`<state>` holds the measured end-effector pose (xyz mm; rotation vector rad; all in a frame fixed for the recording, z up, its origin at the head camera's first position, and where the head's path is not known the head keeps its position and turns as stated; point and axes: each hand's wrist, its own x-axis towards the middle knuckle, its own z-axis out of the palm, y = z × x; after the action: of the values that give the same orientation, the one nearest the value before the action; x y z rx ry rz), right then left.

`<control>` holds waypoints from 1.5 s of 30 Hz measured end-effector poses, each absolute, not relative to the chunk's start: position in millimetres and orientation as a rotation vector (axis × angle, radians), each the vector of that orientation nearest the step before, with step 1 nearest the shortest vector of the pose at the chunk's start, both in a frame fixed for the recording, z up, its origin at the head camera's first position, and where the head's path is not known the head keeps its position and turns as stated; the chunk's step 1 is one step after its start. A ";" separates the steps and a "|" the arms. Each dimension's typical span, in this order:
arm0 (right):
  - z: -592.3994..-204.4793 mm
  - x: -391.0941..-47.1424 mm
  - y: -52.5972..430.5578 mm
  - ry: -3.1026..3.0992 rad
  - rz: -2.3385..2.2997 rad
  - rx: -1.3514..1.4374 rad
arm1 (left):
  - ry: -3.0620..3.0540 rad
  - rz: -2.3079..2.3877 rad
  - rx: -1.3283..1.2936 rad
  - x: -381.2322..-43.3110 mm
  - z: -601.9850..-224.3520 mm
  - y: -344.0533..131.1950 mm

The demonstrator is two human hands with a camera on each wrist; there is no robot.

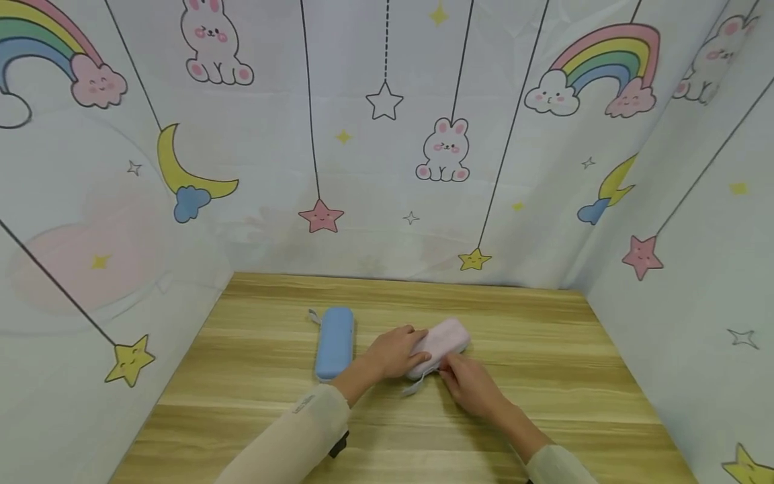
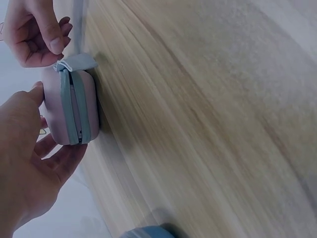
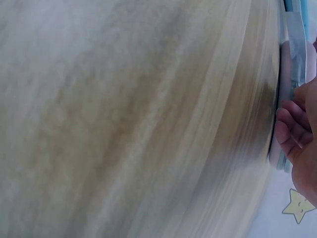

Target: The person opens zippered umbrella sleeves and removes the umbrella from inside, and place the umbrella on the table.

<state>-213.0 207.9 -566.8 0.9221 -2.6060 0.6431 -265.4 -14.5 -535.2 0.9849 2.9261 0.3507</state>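
Observation:
A pink zippered case (image 1: 449, 338) lies slanted on the wooden table. My left hand (image 1: 392, 353) grips it from the left, with fingers and thumb on opposite sides in the left wrist view. At the case's near side, my right hand (image 1: 474, 386) pinches at the zipper edge; the fingertips hide most of the zipper pull. A grey strap (image 2: 80, 62) sticks out from the case's end. Below it, the grey-green zipper tapes (image 2: 83, 106) stand slightly apart at that end. Left of my left hand, a blue case (image 1: 336, 341) lies closed on the table.
The wooden table (image 1: 532, 349) is bounded at the back and sides by a white printed curtain (image 1: 375, 161). A small grey strap (image 1: 314, 316) sticks out at the blue case's far left corner.

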 end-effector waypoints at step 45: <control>-537.5 -277.2 232.3 -2.727 0.694 0.759 | 3.023 0.240 1.095 -234.7 -518.6 -16.4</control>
<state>-277.2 232.3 -537.5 0.7589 -2.7266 0.6939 -234.7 -16.4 -518.6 1.0950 3.0233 0.2397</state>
